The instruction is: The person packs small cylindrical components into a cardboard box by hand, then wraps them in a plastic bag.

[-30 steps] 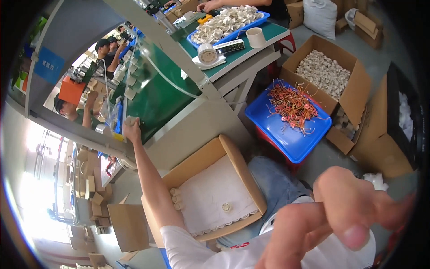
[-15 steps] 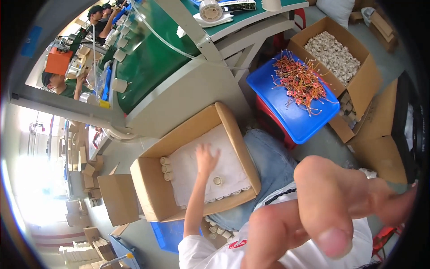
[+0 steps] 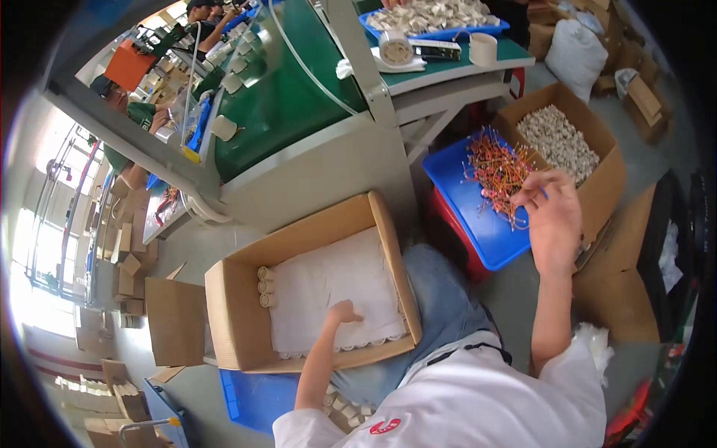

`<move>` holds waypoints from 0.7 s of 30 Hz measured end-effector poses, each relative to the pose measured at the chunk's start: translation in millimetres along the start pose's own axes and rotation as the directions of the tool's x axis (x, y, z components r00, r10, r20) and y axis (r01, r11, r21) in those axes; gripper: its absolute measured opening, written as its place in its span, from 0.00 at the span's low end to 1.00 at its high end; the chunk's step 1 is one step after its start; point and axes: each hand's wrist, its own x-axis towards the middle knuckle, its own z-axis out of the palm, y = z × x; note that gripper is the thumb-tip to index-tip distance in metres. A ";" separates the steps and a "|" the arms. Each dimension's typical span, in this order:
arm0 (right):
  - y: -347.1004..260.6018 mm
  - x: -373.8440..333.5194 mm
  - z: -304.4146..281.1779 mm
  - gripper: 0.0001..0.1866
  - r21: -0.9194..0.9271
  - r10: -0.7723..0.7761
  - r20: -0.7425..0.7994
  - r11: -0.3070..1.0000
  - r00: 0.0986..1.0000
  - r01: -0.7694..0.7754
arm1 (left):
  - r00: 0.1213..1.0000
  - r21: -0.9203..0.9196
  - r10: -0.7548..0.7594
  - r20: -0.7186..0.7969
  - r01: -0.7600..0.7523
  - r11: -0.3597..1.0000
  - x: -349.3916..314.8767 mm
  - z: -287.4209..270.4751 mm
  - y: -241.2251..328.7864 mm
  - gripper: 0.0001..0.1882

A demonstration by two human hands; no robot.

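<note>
My left hand [image 3: 343, 313] reaches down into the open cardboard box [image 3: 246, 351], onto the white sheet [image 3: 306, 280] lining it. Its fingers are drawn together where a small round white plastic part lay earlier; what they hold is hidden. My right hand [image 3: 553, 213] hovers at the right edge of a tangle of red and orange wires [image 3: 497, 168], which lies on a blue tray [image 3: 489, 243]. Its fingers are bent but apart, and nothing shows between them. Several white cylindrical parts [image 3: 267, 287] stand along the box's left wall.
The box rests by my legs. Beyond the tray is a carton [image 3: 609, 160] full of small white parts. A green conveyor belt [image 3: 291, 104] runs along the far side, with a metal post [image 3: 366, 67] beside it. Co-workers [image 3: 202, 15] sit at upper left.
My right hand has moved from close to the camera out to the wires. My left hand has moved lower in the box, from spread fingers to drawn-in ones. The view has shifted.
</note>
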 end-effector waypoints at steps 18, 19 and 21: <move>157.4 34.1 -74.7 0.12 -0.954 0.186 -0.225 -0.241 0.957 -0.177 | 0.810 -0.471 -0.078 -0.582 -0.414 -0.779 -162.2 26.4 154.6 0.26; 161.3 34.0 -80.3 0.12 -0.947 0.145 -0.217 -0.272 0.965 -0.172 | 0.818 -0.495 -0.100 -0.566 -0.434 -0.753 -163.4 27.0 156.4 0.25; 167.8 33.2 -88.8 0.12 -0.938 0.103 -0.204 -0.304 0.974 -0.164 | 0.825 -0.515 -0.124 -0.551 -0.453 -0.727 -165.7 27.0 156.3 0.23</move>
